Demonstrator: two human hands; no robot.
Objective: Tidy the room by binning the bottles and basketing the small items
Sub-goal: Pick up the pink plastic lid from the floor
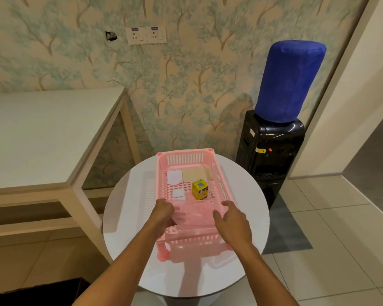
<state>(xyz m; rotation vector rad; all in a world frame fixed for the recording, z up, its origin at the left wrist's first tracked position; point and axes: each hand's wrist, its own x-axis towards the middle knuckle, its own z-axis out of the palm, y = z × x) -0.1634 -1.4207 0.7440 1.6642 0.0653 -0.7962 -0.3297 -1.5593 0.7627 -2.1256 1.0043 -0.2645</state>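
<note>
A pink slotted basket (187,159) stands on a round white table (124,208). Inside it lie a white paper (174,177), a tan card (195,174), a small white card (178,193) and a small yellow box (200,189). My left hand (164,214) is at the basket's near left rim, its fingers curled around that edge. My right hand (232,219) hovers over the near right rim with fingers spread and nothing in it. The basket floor between my hands is blurred. No bottle for binning is in view.
A long white desk (42,138) stands to the left, close to the round table. A black water dispenser (272,155) with a blue-covered bottle (290,80) stands at the right by the wall. A doorway opens at far right. A dark object (35,292) sits at bottom left.
</note>
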